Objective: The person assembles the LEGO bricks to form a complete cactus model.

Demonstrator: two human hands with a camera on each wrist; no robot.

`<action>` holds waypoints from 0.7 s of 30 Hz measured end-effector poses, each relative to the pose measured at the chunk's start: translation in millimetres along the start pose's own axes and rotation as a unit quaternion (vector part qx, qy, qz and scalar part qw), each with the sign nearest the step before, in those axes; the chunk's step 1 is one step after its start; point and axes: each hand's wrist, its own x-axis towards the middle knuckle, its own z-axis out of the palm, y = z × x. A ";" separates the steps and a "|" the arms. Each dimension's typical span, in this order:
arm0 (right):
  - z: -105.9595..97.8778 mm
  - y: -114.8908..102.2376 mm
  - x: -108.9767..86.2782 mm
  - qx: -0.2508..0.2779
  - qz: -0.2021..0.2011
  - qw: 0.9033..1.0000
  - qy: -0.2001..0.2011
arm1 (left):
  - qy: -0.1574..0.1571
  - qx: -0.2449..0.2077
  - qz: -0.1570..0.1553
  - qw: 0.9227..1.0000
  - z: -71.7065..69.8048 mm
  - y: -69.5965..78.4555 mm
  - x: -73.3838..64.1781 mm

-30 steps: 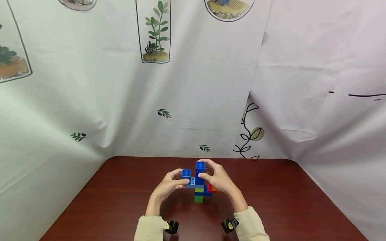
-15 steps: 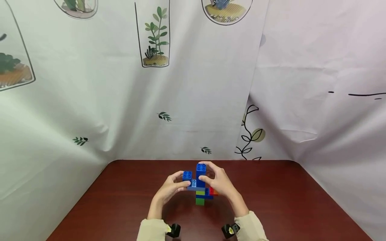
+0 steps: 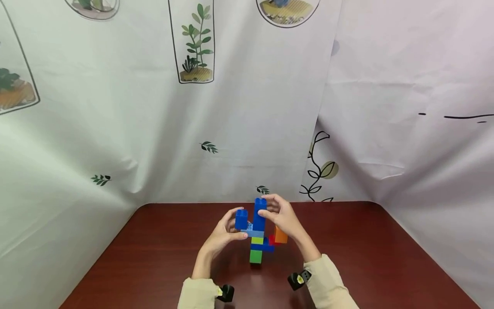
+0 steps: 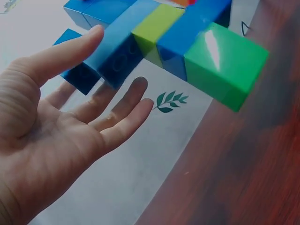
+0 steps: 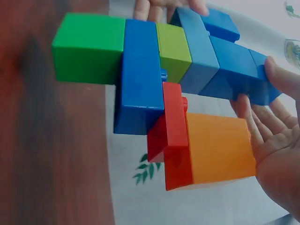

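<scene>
A toy building-brick structure (image 3: 257, 240) is gripped by both hands above the table. Its green brick (image 4: 227, 65) is lowest, followed by a dark blue brick (image 5: 140, 79), a lime brick (image 5: 173, 49) and a light blue brick (image 4: 123, 47). On the light blue one stand a short blue brick (image 3: 241, 219) and a taller blue stack (image 3: 259, 214). My left hand (image 3: 221, 234) pinches the short blue side, thumb against the light blue brick. My right hand (image 3: 284, 218) holds the tall stack near its top between thumb and fingers. Red (image 5: 176, 117) and orange (image 5: 219, 147) bricks project rightward.
Below is a dark reddish-brown table (image 3: 154, 266) with rounded far corners. A pale cloth (image 3: 247, 107) printed with plants hangs behind it and along the sides. Black wrist cameras (image 3: 296, 281) sit at both cuffs.
The structure has tipped back and risen slightly, so its brick fronts and the orange brick show more. My right hand has moved up with the stack; both hands keep their hold.
</scene>
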 end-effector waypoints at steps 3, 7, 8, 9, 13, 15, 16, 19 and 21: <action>-4.8 -3.5 5.1 0.001 0.026 1.000 0.011 | -0.013 -0.006 0.018 1.000 1.0 0.7 2.0; -8.2 -8.2 6.7 0.010 0.046 0.999 0.013 | -0.007 -0.002 0.033 0.999 5.0 0.9 4.7; -8.4 -7.3 7.7 0.011 0.050 0.999 0.014 | -0.001 0.001 0.035 0.999 5.9 0.8 5.4; -8.4 -6.1 8.2 0.010 0.051 0.999 0.015 | 0.006 0.004 0.037 0.999 6.9 0.5 5.8; -7.6 -0.1 9.1 -0.003 0.052 0.999 0.015 | 0.026 0.009 0.040 0.999 10.1 -1.0 5.6; -8.0 6.8 9.6 -0.018 0.047 0.999 0.015 | 0.029 0.003 0.042 0.999 11.3 -1.4 5.3; -8.8 7.4 9.0 -0.023 0.042 0.999 0.015 | 0.028 0.001 0.042 0.999 11.7 -1.8 5.6; -13.1 8.4 6.0 -0.032 0.027 0.999 0.024 | 0.028 -0.006 0.037 0.999 12.5 -3.9 6.9; -16.0 10.2 2.0 -0.028 0.013 0.999 0.033 | 0.033 -0.013 0.025 0.999 11.9 -6.1 7.8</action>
